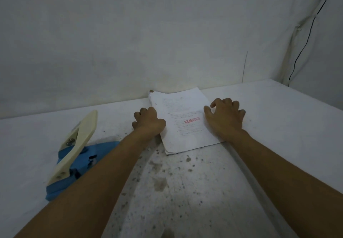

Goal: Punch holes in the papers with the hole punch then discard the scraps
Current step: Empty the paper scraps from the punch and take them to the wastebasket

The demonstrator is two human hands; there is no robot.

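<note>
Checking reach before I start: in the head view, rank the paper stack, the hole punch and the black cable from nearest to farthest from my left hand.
1. Paper stack: touching the left hand, just right of it.
2. Hole punch: on the table, lower left.
3. Black cable: far right, against the wall.

One stack of papers (182,124) on the surface (278,126), sheet count unclear. One hole punch (78,156). Two hands of mine: left hand (149,122), right hand (225,116).

The only readable text is the word "REJECTED", stamped in red capitals and slanting slightly upward near the middle of the top sheet of the papers (185,124), while the fine printed lines around the stamp are too small to read.
</note>
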